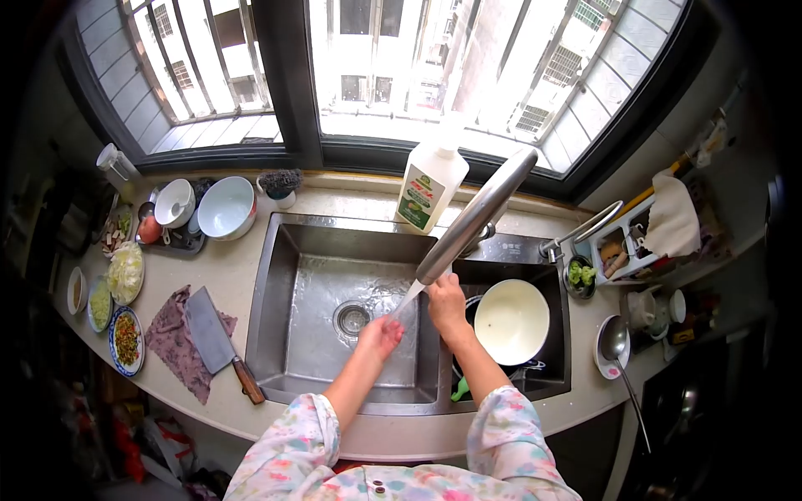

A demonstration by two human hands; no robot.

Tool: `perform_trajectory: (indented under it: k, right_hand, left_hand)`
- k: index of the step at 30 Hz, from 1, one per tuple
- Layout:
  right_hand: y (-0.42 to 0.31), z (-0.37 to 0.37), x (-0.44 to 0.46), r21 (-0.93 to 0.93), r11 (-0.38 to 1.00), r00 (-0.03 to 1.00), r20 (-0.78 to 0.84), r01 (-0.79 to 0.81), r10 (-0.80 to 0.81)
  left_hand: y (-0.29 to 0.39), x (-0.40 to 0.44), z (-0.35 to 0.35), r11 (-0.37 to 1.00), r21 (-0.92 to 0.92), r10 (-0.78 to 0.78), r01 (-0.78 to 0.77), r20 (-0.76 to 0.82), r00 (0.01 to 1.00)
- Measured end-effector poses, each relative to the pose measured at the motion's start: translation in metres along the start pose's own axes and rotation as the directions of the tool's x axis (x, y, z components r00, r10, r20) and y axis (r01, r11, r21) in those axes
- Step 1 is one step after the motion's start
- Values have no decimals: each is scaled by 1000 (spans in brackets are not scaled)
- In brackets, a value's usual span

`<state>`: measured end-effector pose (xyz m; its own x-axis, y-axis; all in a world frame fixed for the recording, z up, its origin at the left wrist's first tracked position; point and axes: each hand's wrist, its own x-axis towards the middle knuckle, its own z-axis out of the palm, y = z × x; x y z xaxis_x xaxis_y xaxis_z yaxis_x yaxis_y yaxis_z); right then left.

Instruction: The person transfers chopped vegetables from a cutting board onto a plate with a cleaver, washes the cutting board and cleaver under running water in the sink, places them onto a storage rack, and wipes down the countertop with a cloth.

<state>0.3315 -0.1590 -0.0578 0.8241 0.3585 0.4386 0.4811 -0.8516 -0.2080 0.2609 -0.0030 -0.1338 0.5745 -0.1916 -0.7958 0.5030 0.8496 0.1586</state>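
Note:
My left hand (380,337) is in the stream of water (408,301) over the left basin of the steel sink (305,359), its fingers apart and holding nothing. Just right of the stream, my right hand (447,302) is raised near the end of the large metal faucet (476,219); its fingers look curled, and whether they touch the faucet or hold anything is unclear. Beside my right forearm, a cream-coloured bowl (512,322) rests in the right basin, partly over a dark pan. A green handle (460,389) shows below it.
A cleaver (210,331) lies on a purple cloth (171,342) at the left, near plates of chopped food (126,341) and bowls (227,208). Behind the sink stands a white bottle (430,185). At the right are a ladle (614,341) and a rack (626,246).

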Motion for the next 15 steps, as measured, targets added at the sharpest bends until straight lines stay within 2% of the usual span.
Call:
perform_trajectory:
  k: [2, 3, 4, 6, 7, 8, 10, 11, 12, 13, 14, 15]
  right_hand:
    - [1, 0, 14, 76, 997, 1000, 8, -6, 5]
    - [-2, -4, 31, 156, 988, 991, -131, -12, 33]
    - [-3, -8, 49, 212, 966, 975, -136, -147, 178]
    - [10, -1, 74, 18, 997, 970, -229, -77, 79]
    - [12, 2, 83, -6, 993, 992, -59, -115, 114]
    - [12, 18, 87, 64, 947, 946, 94, -316, 310]
    - [39, 79, 78, -206, 963, 971, -198, -174, 134]
    - [35, 76, 83, -140, 971, 964, -213, -194, 161]
    - [22, 43, 100, -27, 938, 933, 103, -345, 346]
    - [36, 61, 96, -156, 964, 976, -72, -216, 207]
    - [50, 77, 95, -304, 947, 972, -232, -106, 34]
    - [50, 76, 108, -259, 936, 967, -146, -239, 207]
  left_hand:
    - [2, 2, -14, 999, 37, -23, 25, -64, 998]
    - [5, -5, -13, 998, 60, -4, 8, -71, 997]
    - [10, -18, -11, 997, 82, 17, -11, -79, 997]
    - [19, -24, -18, 995, 91, 46, -40, -71, 996]
    - [23, -23, -25, 996, 78, 53, -48, -53, 997]
    - [26, -23, -31, 996, 67, 57, -55, -36, 998]
    - [35, -32, -30, 996, 55, 71, -69, -30, 997]
    - [37, -39, -30, 994, 66, 91, -88, -36, 995]
    - [37, -42, -32, 992, 76, 106, -102, -46, 993]
    - [38, -42, -36, 991, 83, 111, -107, -49, 993]
    - [40, -40, -37, 991, 79, 113, -109, -42, 993]
    - [40, -40, -38, 991, 72, 113, -110, -33, 993]
